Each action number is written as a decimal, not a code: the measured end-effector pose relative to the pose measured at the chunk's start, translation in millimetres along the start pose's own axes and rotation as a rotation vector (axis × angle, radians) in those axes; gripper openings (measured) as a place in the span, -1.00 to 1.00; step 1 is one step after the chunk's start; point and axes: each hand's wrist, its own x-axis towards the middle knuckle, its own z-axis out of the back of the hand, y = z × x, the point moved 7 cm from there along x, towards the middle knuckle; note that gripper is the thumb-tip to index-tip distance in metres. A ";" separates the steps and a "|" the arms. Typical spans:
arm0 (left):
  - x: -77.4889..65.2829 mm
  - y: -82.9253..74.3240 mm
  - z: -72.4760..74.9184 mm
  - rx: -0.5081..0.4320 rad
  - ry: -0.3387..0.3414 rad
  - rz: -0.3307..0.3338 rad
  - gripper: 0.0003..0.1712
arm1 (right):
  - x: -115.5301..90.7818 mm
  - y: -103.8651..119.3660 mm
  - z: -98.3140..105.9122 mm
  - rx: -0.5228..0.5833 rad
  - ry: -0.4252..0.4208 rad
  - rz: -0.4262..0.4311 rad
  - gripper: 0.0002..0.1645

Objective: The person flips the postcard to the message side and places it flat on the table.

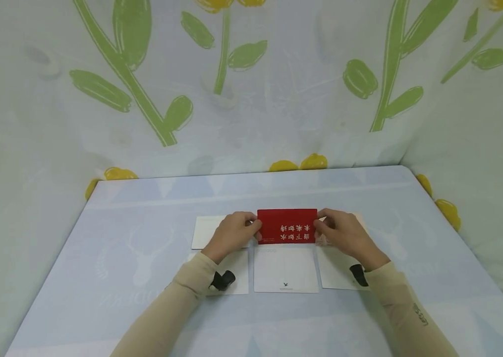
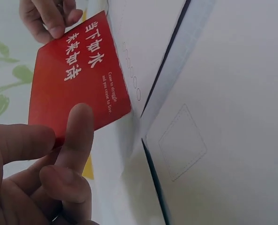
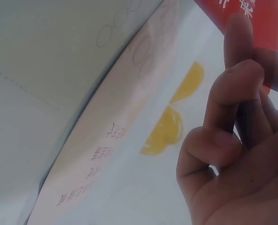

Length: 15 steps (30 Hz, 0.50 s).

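A red card (image 1: 287, 225) with white Chinese characters is held between both hands, its lettering upside down in the head view. My left hand (image 1: 235, 232) pinches its left edge between thumb and fingers, and in the left wrist view the index finger lies across the red face. At the opposite edge my right hand (image 1: 345, 235) pinches the card the same way. In the left wrist view the red card (image 2: 78, 79) stands tilted above the white cards. Just below it in the head view lies a white postcard (image 1: 285, 272) with a small dark bird mark.
White cards lie in rows: one at upper left (image 1: 206, 233), one under the left forearm (image 1: 238, 277), another by the right wrist (image 1: 338, 270). A pinkish card (image 3: 97, 154) with printed characters lies beneath the right hand. Flower-patterned curtain (image 1: 278, 99) stands behind the pale blue table (image 1: 99, 297).
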 end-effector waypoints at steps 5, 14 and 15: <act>0.4 1.5 -1.0 -0.024 0.007 -0.003 -0.70 | -1.1 -2.0 -0.4 0.034 -0.002 0.011 -0.69; 1.1 1.0 3.6 -0.061 -0.018 -0.014 -0.71 | -0.9 -0.3 2.0 0.050 -0.025 0.026 -0.68; 1.3 0.6 4.3 -0.063 -0.023 -0.017 -0.71 | -1.0 0.0 2.0 0.054 -0.026 0.033 -0.68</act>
